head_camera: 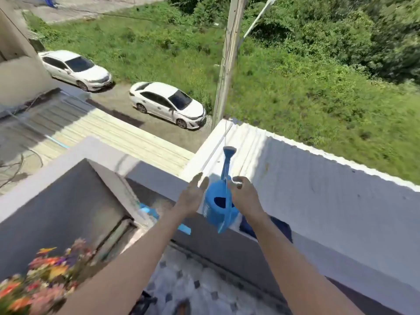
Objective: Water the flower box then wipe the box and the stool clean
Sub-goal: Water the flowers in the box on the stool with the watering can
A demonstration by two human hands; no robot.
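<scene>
A blue plastic watering can (219,206) stands on the top of the white balcony wall (318,196), its spout pointing away from me. My left hand (193,197) is flat and open just left of the can, fingers apart, close to its side. My right hand (244,194) is at the can's right side near the handle, fingers curled; whether it grips the can is unclear. Colourful flowers (43,276) of the flower box fill the lower left corner, blurred. A dark blue cloth (281,226) lies on the wall behind my right forearm. The stool is not visible.
The balcony floor (195,280) has pale tiles with dark diamonds. A light blue object (150,212) lies in the corner by the wall. Beyond the wall are metal roofs, two white cars (168,104), a pole (227,62) and grass far below.
</scene>
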